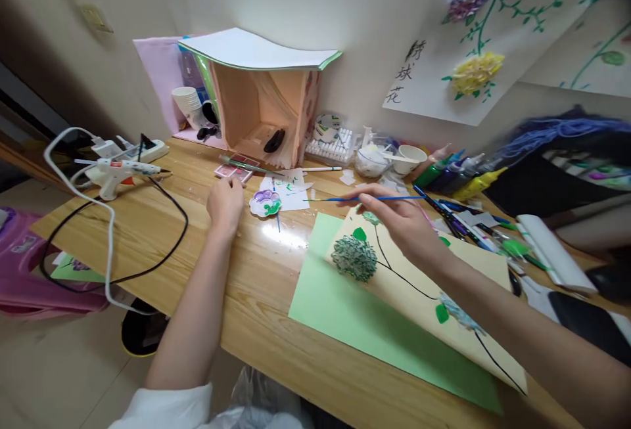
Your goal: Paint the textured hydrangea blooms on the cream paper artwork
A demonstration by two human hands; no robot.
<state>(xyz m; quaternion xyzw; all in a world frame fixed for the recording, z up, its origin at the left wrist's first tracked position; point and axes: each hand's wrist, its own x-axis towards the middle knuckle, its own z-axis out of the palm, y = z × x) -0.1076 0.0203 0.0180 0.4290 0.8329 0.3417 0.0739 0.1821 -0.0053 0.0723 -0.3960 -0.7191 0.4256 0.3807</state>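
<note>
My right hand (400, 217) pinches a thin blue paintbrush (367, 199) whose tip points left toward a small flower-shaped palette (265, 203) holding purple and green paint. Below that hand lies a cream sheet (419, 288) with a painted green-grey flower ball (353, 257), black stems and green leaves, resting on a green sheet (345, 324). My left hand (225, 203) rests on the wooden table (162, 245) left of the palette, fingers curled loosely, close to a pink paint box (236, 167). I cannot make out anything in it.
A hot glue gun (118, 171) with white and black cables lies at the left beside a power strip. A cardboard box (261, 110) under a paper pad stands at the wall. Cups, paint bottles (456, 176), pens and markers crowd the right. Flower artwork (468, 54) hangs on the wall.
</note>
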